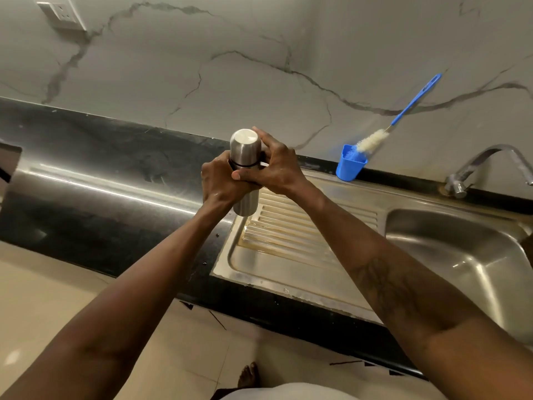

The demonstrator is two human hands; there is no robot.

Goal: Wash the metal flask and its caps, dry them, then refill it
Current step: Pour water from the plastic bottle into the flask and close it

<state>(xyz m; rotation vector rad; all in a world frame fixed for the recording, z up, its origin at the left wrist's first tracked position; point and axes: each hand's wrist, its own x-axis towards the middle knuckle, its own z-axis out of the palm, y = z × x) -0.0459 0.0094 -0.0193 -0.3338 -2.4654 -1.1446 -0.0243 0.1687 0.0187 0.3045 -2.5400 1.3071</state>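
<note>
**A:** What did we see from the head view, looking down?

**B:** We saw two bare arms reaching over a black stone table [86,134] towards a marbled wall. Both hands held the metal flask [246,204] upright in the air, above the near corner of a steel drainboard [288,246].

**A:** How did the fingers lie?

**B:** The left hand [220,183] was wrapped round the flask's body, fingers curled tight against it. The right hand [278,171] gripped higher. Its thumb lay across the front just below the seam, and its fingers [266,137] curled up behind the cap [244,148].

**A:** So the cap was on?

**B:** Yes, seated on the flask. We could not tell whether it was being twisted.

**A:** What else did we note?

**B:** A blue cup [350,164] stood at the back of the drainboard with a bottle brush [375,140] leaning in it. To the right were the sink basin [461,255] and the tap [484,160], with no water visibly running.

**A:** How far along did we judge the task?

**B:** Early, most likely. With the flask closed and the brush parked, we took this as the opening step. Removing the caps, washing, drying and refilling all seemed left to do.
</note>
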